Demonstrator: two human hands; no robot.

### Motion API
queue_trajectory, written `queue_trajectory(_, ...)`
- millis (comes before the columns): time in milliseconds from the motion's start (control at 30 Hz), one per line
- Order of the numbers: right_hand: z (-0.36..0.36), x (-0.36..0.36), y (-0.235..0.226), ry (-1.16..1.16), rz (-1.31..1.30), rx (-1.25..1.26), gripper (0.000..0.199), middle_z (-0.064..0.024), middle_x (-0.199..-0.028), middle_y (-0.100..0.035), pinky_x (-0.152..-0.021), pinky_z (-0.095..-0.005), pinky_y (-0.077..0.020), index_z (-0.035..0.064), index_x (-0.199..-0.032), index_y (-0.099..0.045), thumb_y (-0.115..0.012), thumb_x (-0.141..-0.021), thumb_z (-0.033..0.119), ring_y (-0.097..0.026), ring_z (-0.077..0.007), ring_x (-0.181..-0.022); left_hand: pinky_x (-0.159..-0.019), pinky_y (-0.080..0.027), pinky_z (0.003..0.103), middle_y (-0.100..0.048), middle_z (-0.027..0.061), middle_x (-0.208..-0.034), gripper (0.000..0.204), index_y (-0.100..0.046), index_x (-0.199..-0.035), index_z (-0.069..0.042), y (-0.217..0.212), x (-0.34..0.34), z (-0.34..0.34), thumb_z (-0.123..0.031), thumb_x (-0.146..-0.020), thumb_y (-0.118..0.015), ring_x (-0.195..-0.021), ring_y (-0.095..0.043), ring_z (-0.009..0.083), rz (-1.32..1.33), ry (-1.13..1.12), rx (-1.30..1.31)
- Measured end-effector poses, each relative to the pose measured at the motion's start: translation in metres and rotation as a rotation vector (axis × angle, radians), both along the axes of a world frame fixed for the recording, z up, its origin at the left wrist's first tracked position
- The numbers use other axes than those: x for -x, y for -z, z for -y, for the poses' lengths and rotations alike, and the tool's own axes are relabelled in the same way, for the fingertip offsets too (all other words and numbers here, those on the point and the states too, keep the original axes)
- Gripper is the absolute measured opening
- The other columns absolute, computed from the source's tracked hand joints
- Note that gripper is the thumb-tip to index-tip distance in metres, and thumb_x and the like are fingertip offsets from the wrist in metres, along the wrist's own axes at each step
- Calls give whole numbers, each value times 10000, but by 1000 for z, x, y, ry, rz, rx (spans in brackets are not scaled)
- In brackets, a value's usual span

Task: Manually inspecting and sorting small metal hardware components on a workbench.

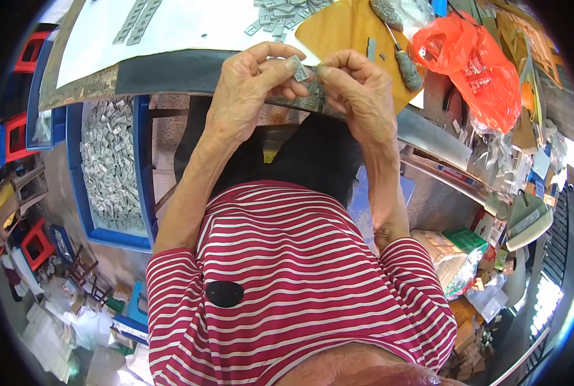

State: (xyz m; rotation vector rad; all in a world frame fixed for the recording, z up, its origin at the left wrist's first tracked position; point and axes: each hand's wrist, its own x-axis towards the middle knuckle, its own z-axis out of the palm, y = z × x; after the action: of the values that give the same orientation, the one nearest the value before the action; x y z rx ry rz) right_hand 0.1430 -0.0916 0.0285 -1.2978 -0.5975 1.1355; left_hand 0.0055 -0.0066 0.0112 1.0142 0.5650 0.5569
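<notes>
Near the table's front edge, my left hand pinches a small flat grey piece with a cut-out shape between thumb and fingers. Close beside it, my right hand has thumb and forefinger pressed together at the piece's right side. Whatever those fingertips hold, if anything, is too small to make out. Beyond my hands, a loose pile of similar grey pieces lies on a white sheet. Two rows of grey pieces are lined up farther left.
A brown board lies behind my right hand, with a thin tool with a wrapped grey handle on it. Right of that sits a red plastic bag. Below the table at left, a blue crate holds many grey pieces.
</notes>
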Motion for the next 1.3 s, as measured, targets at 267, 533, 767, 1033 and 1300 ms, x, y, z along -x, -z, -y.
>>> queue_trajectory(267,-1,5,5,17,-211,-20,105,-22,-613,-517,-387,-165,-270,-44,-830,-544,-586,-754,14,-419,-39,-480,-562,-404,169,-548,-3,-685,121,-581,-919,-15,-5,12,2,-77,-821,-545,-613,-493,43,-116,-3,-259)
queue_trajectory(533,3,15,5,81,-261,-31,106,-27,-619,-518,-379,-163,-298,-43,-828,-545,-577,-730,-17,-434,-40,-485,-582,-402,163,-571,16,-736,144,-563,-953,-10,2,17,-2,-45,-814,-546,-653,-507,45,-5,59,-320)
queue_trajectory(767,4,28,8,79,-60,18,113,-16,-613,-525,-384,-161,-321,-36,-834,-551,-592,-739,9,-447,-45,-475,-466,-381,161,-542,0,-678,132,-543,-930,7,10,25,-1,-17,-800,-549,-539,-470,24,-11,28,-259)
queue_trajectory(1033,8,33,8,52,-13,19,131,-20,-621,-535,-382,-162,-325,-34,-842,-551,-607,-737,20,-449,-44,-468,-456,-354,154,-531,-8,-686,143,-537,-949,6,11,31,2,-37,-812,-529,-532,-441,14,-74,87,-338)
queue_trajectory(1300,16,28,7,13,29,57,151,-10,-627,-529,-386,-164,-314,-33,-854,-548,-620,-732,21,-443,-40,-470,-471,-342,143,-542,-2,-705,147,-537,-975,-2,10,29,5,-63,-848,-494,-549,-427,11,-48,157,-276)
